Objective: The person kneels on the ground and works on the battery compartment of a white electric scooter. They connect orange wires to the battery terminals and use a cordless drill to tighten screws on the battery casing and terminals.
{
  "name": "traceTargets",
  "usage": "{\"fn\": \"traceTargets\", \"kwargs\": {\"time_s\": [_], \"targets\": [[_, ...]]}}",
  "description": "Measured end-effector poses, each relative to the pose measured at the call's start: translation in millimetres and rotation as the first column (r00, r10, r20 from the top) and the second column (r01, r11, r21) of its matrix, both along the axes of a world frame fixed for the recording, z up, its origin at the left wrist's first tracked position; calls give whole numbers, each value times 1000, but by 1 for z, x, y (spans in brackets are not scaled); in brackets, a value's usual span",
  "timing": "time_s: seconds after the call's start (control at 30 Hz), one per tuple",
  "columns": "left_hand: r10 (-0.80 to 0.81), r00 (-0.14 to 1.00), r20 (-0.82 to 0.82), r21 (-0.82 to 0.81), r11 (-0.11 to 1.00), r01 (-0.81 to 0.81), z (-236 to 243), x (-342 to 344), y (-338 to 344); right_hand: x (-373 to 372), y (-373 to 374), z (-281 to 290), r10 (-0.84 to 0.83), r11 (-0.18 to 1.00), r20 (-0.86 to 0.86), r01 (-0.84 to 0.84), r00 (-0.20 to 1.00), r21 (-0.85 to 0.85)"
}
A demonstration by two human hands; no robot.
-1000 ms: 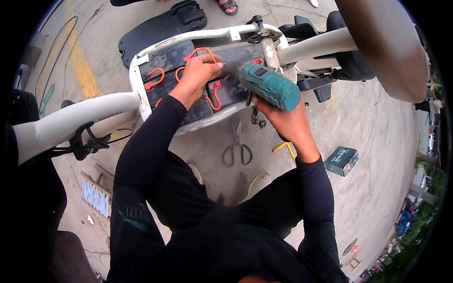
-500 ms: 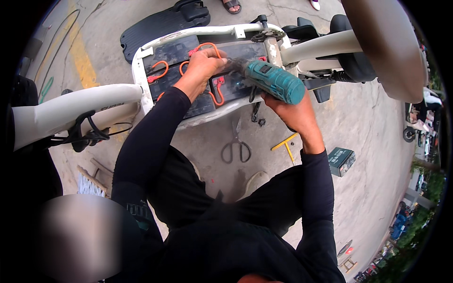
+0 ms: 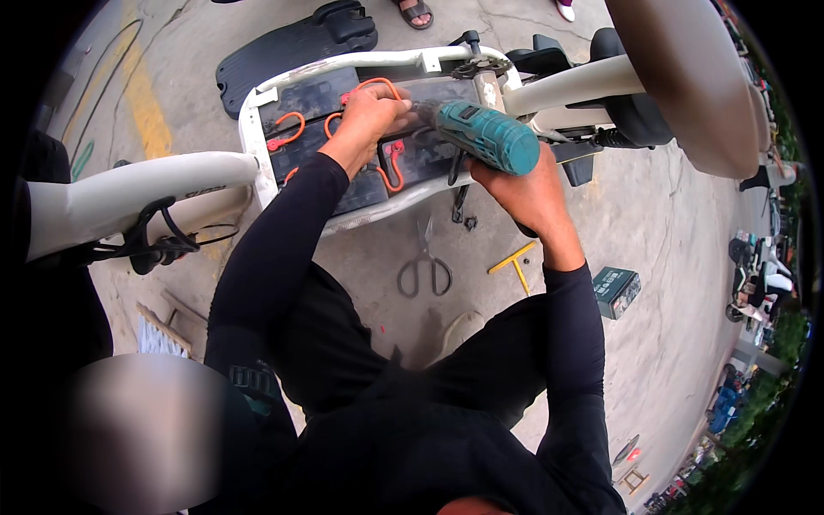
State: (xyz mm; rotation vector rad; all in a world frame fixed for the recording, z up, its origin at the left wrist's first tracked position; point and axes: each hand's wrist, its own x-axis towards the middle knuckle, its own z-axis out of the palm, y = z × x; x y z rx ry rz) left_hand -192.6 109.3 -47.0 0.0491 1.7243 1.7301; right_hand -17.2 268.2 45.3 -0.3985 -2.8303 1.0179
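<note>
My right hand (image 3: 525, 190) grips a teal cordless drill (image 3: 491, 136), its nose pointing left over the dark batteries (image 3: 300, 93) inside a white scooter frame (image 3: 378, 218). Close to the drill's tip, my left hand (image 3: 365, 120) has its fingers pinched together at the end of an orange wire (image 3: 379, 81) that loops up behind them. What exactly lies between the fingertips and the drill bit is hidden. Another orange wire (image 3: 298, 123) joins red-covered terminals on the left. One more red terminal cover (image 3: 395, 148) sits right of my left wrist.
Scissors (image 3: 424, 268), a yellow T-handle wrench (image 3: 515, 262) and a dark green boxy battery (image 3: 616, 292) lie on the concrete. A black footboard panel (image 3: 292, 56) rests beyond the frame. At the top stands someone's sandalled foot (image 3: 416, 13). A wooden stool (image 3: 167, 330) is at lower left.
The drill and my right hand have shifted slightly left and up in the picture, and the view has moved a little. My left hand keeps its pinch beside the drill tip.
</note>
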Motion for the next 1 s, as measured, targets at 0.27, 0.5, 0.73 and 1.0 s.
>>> {"fn": "traceTargets", "kwargs": {"time_s": [0.27, 0.5, 0.73, 1.0], "targets": [[60, 998, 3, -109, 992, -60, 0, -1, 18, -71, 17, 59, 52, 998, 303, -56, 951, 5], [-46, 994, -97, -136, 990, 33, -12, -25, 13, -93, 21, 59, 34, 998, 424, -56, 905, 39], [-321, 892, -319, -503, 855, 128, 17, -20, 4, -91, 18, 57, 28, 996, 406, -59, 913, 65], [-438, 216, -873, -476, 861, -177, 4, -12, -5, -103, 9, 62, 55, 996, 464, -80, 884, 33]]}}
